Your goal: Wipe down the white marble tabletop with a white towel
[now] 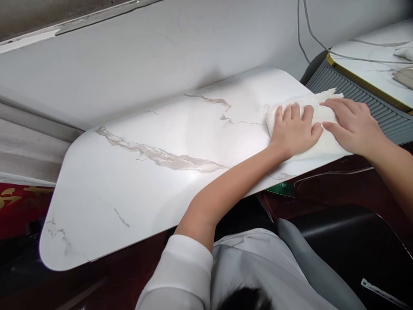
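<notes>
A white cloth [318,113] lies spread at the right end of a white table [161,189] with grey-brown marble veining. My left hand [297,131] presses down on the cloth, palm down, its fingers spread apart and slightly bent. At the cloth's right side, my right hand [355,125] rests on it with thumb and fingers apart. The two thumbs nearly meet. Parts of the cloth are hidden under both hands, and its frayed far edge sticks out beyond them.
Along the table's far side runs a pale wall [155,56]. A second marbled table [380,54] with a ribbed grey side stands at the right, with cables [311,34] hanging near it. A black chair seat [351,241] is below, and a grey curtain [29,142] hangs at the left.
</notes>
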The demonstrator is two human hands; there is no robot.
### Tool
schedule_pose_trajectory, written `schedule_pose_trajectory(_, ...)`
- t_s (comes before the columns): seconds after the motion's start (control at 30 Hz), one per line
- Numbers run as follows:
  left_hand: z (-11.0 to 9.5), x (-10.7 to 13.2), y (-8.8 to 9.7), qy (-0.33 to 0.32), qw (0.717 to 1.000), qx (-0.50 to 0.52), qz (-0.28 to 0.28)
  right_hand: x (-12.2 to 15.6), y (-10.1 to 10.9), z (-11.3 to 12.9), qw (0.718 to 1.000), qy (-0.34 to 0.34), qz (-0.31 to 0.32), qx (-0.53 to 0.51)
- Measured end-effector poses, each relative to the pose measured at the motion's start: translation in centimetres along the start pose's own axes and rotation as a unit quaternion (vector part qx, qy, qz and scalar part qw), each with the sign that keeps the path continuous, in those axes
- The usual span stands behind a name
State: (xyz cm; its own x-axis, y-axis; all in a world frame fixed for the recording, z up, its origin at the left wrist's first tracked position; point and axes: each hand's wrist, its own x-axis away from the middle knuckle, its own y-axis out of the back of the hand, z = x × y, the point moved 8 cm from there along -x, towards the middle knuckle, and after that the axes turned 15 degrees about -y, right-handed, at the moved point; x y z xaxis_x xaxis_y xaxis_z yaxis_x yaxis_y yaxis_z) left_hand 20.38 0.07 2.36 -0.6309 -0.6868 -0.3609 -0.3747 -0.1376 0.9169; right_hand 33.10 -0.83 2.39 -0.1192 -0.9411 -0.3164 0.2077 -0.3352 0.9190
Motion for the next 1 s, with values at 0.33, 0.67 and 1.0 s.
schedule_pose_trajectory(0.33,-2.3,7.4,2.6,-0.051,0.998,-0.021,-0.019,8.0,0.8,3.5,0.999,0.035,-0.020,0.025)
schedule_pose_trajectory(0.67,0.2,11.4,4.4,0.003,0.998,0.014,0.055,9.0,0.0,10.0,0.991,0.040,0.035,0.122)
schedule_pose_trajectory(1.0,8.4,5.6,3.3,0.077,0.996,0.043,0.027,-0.2,-3.1,12.3,0.995,-0.024,0.087,0.053)
